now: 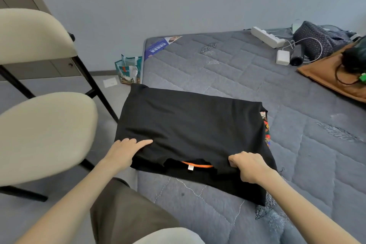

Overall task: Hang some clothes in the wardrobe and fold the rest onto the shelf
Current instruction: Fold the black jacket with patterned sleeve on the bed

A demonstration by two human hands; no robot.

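We see the folded black shirt [190, 130] at the mattress's [297, 144] near left corner, long axis along the near edge, collar toward us. Left hand [123, 152] presses flat; right hand [247, 166] pinches its fold.

**What the room holds, by count**

One mattress [227, 77] – grey and quilted. One black T-shirt [190, 127] lies folded on it, with one orange collar strip [198, 165] and one white label [190, 168] showing at the neck. Two hands: left hand [123, 151] and right hand [250, 166]. Two cream chairs [42, 134] – the second chair [33, 35] behind the first. One patterned shopping bag [128, 69] and one slip of paper [110, 82] on the floor. At the far corner: one white power strip [266, 36], one white charger block [282, 57], one dark dotted garment [318, 35], one brown cloth [328, 73].
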